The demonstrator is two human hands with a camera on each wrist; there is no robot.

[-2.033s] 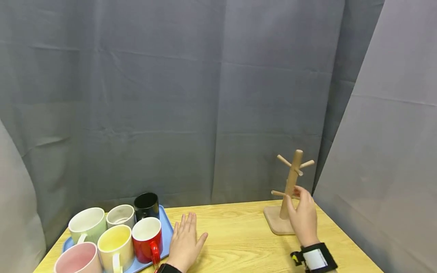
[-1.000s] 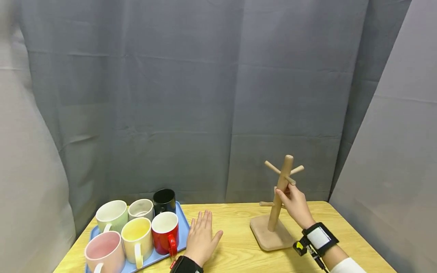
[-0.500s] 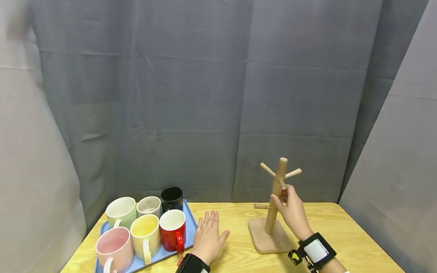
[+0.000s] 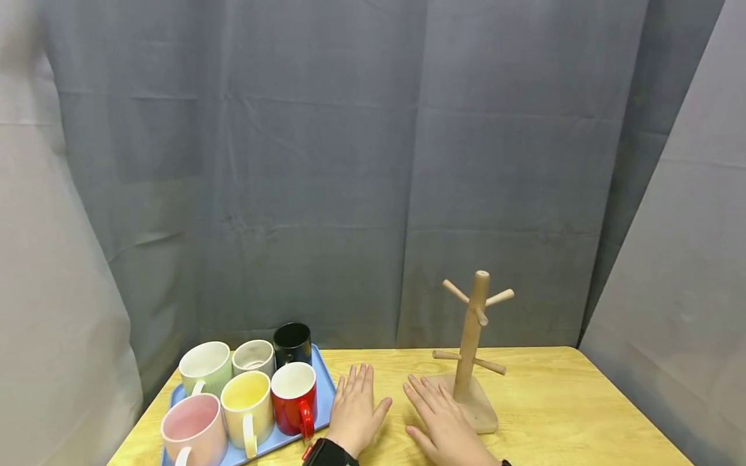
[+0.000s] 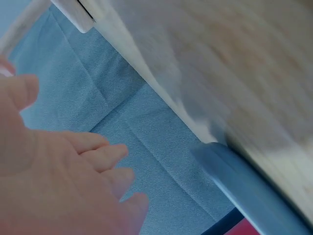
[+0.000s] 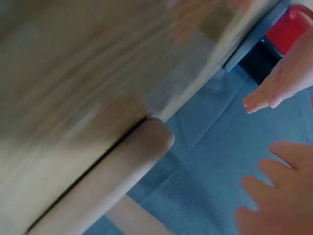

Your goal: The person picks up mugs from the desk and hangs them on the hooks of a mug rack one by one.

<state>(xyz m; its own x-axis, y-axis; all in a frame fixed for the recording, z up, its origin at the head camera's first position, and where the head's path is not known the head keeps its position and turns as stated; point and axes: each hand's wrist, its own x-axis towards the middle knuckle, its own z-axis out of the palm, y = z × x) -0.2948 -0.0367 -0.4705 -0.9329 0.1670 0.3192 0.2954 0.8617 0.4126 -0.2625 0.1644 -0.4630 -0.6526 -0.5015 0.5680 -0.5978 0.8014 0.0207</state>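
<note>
My left hand (image 4: 355,414) is held flat beside the blue tray (image 4: 327,382), its fingers straight and pointing forward. My right hand (image 4: 444,424) is at the front of the wooden mug tree (image 4: 469,330), fingers extended, overlapping a corner of its base in the head view. Neither hand holds anything. The mug tree stands upright with bare pegs. Nearest my left hand on the tray is a red mug (image 4: 288,408). In the right wrist view, the base (image 6: 112,171) lies beside my spread fingers.
Also on the tray are a yellow mug (image 4: 245,411), a pink mug (image 4: 195,427), a pale green mug (image 4: 212,369), a whitish mug (image 4: 254,357) and a black mug (image 4: 293,344). Grey cloth (image 4: 315,194) hangs behind and beside the wooden table (image 4: 559,401).
My right hand let go of the mug tree and moved left and toward me, opening flat. Before that, the tree was shifted left and nearer. My left hand stayed beside the tray.
</note>
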